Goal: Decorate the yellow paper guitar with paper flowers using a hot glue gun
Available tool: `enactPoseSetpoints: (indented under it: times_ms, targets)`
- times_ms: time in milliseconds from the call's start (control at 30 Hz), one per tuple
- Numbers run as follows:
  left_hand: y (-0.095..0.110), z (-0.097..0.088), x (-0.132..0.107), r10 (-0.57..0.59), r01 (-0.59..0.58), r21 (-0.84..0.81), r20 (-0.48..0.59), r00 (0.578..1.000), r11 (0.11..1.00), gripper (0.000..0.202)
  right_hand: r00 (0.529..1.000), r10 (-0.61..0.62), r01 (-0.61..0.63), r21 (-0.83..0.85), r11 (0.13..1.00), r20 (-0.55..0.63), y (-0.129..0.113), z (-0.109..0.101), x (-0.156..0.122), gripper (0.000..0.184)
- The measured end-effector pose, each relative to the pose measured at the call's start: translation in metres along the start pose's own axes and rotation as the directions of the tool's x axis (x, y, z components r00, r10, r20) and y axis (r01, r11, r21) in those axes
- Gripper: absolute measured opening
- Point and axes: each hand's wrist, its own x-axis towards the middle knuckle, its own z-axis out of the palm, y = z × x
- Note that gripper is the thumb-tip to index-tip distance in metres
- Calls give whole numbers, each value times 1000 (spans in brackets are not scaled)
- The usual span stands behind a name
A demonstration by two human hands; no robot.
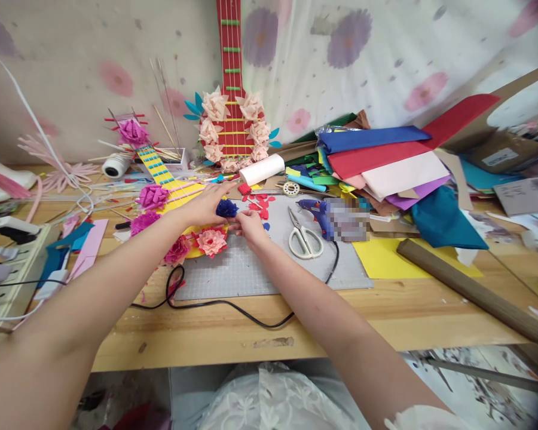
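A yellow paper guitar [173, 191] lies on the grey cutting mat [246, 269], ringed with pink and magenta paper flowers [210, 240]. My left hand [204, 204] lies flat on the guitar body with fingers stretched out beside a dark blue paper flower [226, 208]. My right hand [250, 227] is closed in a pinch at the lower edge of that blue flower, next to the guitar's rim. Red paper scraps [259, 203] lie just beyond the hands.
White-handled scissors [303, 239] and a blue glue gun [316, 210] with a black cord [233, 307] lie right of the hands. A heap of coloured paper sheets [385, 161] fills the back right. A red paper guitar [231, 89] leans on the wall. A brown tube [470, 289] lies at the right.
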Motion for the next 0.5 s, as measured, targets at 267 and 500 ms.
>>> enactPoseSetpoints:
  times_ms: [267,500]
  targets:
    - [9,-7,3,71,-79,145,65,995,986,84,998,60,-59,88,994,-15,-2,-2,-2,23]
    - [13,-6,3,148,-157,162,71,987,974,79,999,-37,37,-25,999,-31,5,-1,5,25]
